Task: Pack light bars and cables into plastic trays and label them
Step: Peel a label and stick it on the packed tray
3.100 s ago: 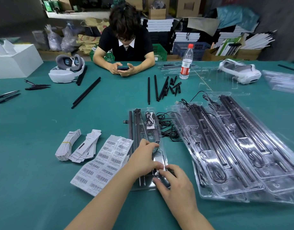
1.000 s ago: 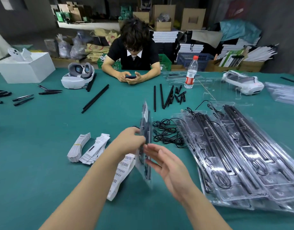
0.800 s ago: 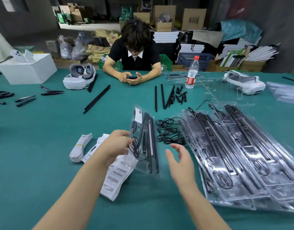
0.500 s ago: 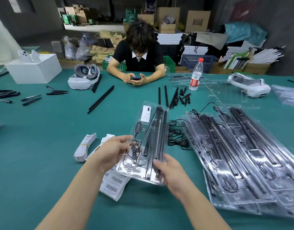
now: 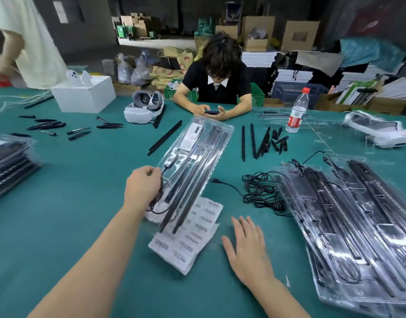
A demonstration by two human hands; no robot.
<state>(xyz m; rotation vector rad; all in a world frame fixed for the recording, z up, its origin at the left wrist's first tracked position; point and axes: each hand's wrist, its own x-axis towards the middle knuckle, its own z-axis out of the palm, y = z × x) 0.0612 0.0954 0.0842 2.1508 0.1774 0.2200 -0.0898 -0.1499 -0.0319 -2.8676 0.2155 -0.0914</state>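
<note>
Green cloth covers the surface (image 5: 59, 214), where the left hand (image 5: 143, 188) alone now closes its grip on the near left edge of one packed tray (image 5: 195, 166), tilted up with its far end raised; half a second ago both hands held it. The right hand (image 5: 248, 246) has let go and hovers open, empty, just right of the barcode label sheets (image 5: 193, 239). One loose cable bundle (image 5: 261, 191) lies beyond, beside overlapping filled trays (image 5: 349, 226) on the right; another stack (image 5: 9, 166) sits far left.
</note>
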